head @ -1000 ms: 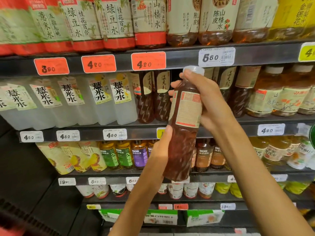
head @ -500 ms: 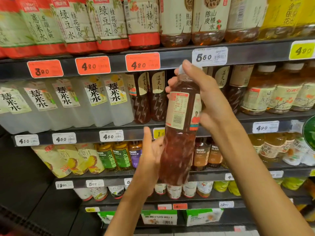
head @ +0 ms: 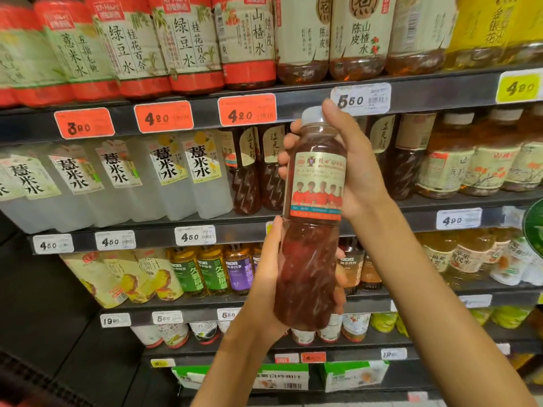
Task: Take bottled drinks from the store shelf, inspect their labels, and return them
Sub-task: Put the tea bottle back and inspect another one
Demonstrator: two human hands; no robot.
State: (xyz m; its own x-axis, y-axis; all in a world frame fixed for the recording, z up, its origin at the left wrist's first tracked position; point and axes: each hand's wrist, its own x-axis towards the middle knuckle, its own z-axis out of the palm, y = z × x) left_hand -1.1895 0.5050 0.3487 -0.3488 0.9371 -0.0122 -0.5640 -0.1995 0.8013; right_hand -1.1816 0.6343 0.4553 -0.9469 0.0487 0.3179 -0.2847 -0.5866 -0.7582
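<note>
Head camera looks at a tall store shelf (head: 293, 98) stacked in several tiers, and that is the largest thing here: big jugs with cream and red labels on the top tier, cloudy white bottles (head: 164, 183) on the tier below at the left, amber tea bottles (head: 476, 168) to the right, and smaller green, purple and yellow-labelled drinks lower down. Price tags (head: 246, 111) line the front rails.

Out in front of the second tier, well clear of the rows, stands the one drink now off the shelf: a reddish-brown bottle (head: 308, 230) with a pale cap, held upright and a little tilted. Its label (head: 316, 186) faces the camera (a band of figures in red shirts shows on it, the small print too blurred to read).

Both hands are on it. The right hand (head: 358, 171) wraps the upper part from behind, thumb up by the cap and fingers curled around the far side. The left hand (head: 270, 277) cups the lower body, fingers curled round the base.

As a judgement of progress: the taking is done for this bottle, the label check is under way, and the return is not yet made. A dark gap behind it, among matching dark bottles (head: 258, 171), looks like its likely slot. Whether other drinks remain to be checked cannot be told.
</note>
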